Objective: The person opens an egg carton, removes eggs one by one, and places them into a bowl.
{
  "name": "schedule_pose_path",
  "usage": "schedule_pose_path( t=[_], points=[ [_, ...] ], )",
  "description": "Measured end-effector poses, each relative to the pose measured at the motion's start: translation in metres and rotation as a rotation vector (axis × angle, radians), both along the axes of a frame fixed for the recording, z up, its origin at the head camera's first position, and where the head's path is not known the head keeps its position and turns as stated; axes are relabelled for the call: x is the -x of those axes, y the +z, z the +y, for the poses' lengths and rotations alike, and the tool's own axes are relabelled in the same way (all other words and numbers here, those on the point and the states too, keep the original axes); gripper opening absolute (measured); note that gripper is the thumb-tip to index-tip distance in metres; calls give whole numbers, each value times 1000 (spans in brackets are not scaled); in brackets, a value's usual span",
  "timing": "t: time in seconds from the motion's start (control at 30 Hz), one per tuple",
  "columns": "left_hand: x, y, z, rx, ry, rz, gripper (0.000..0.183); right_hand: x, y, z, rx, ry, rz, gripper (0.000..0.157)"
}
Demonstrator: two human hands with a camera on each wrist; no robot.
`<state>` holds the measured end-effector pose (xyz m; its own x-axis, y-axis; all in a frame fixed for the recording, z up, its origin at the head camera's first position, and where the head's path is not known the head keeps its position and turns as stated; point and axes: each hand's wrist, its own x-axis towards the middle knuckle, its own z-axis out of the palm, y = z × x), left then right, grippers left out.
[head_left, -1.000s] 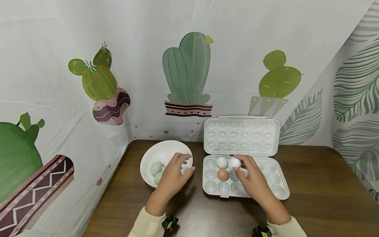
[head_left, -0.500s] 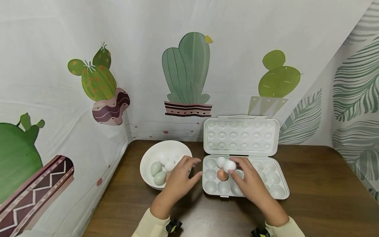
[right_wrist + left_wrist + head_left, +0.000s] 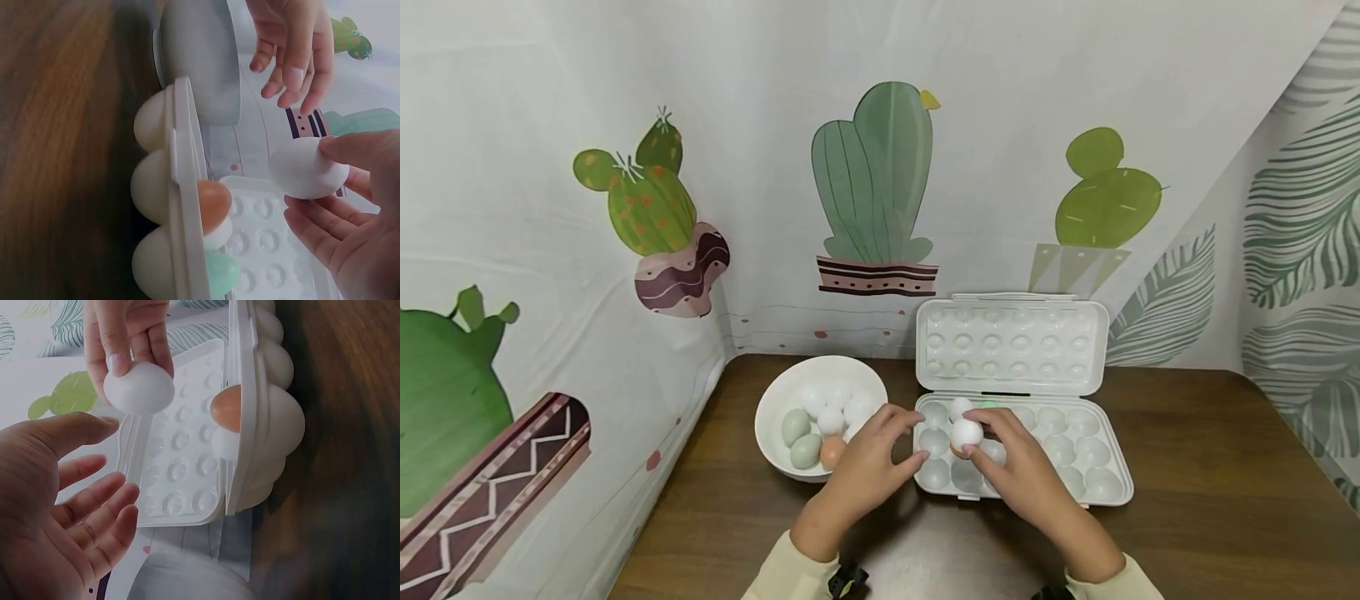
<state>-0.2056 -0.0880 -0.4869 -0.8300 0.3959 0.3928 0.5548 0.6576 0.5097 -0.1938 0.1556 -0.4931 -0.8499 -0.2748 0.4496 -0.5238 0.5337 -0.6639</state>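
My right hand (image 3: 1022, 467) pinches a white egg (image 3: 966, 432) between thumb and fingers, above the left part of a white plastic egg box (image 3: 1121, 492). The right wrist view shows this egg (image 3: 303, 169) raised over the box. In the box sit a brown egg (image 3: 214, 206), mostly hidden under the held one in the head view, another white egg (image 3: 960, 408), and a light green egg (image 3: 223, 274). My left hand (image 3: 872, 462) holds nothing; its fingers are spread and gently bent beside the box's left edge, facing the held egg across a gap.
A white bowl (image 3: 767, 400) stands left of the box, holding several white eggs (image 3: 830, 420), two pale green eggs (image 3: 805, 451) and a brown egg (image 3: 832, 452). The box's lid (image 3: 1011, 346) stands open against the cactus-print cloth (image 3: 760, 208) behind the brown wooden table (image 3: 1195, 467).
My right hand has carried the white egg leftward and nearer to me, over the brown egg, uncovering the green one. My left hand has moved right from above the bowl to the box's left edge.
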Motion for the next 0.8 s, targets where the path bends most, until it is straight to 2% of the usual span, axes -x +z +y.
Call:
schedule_pose_path(
  t=[0.47,0.8],
  points=[
    [-7,0,12,4,-88,-11,44,-6,-2,-11,31,93,-15,41],
    [-9,-4,16,16,-96,33,45,-9,-4,-17,50,111,-53,41]
  ],
)
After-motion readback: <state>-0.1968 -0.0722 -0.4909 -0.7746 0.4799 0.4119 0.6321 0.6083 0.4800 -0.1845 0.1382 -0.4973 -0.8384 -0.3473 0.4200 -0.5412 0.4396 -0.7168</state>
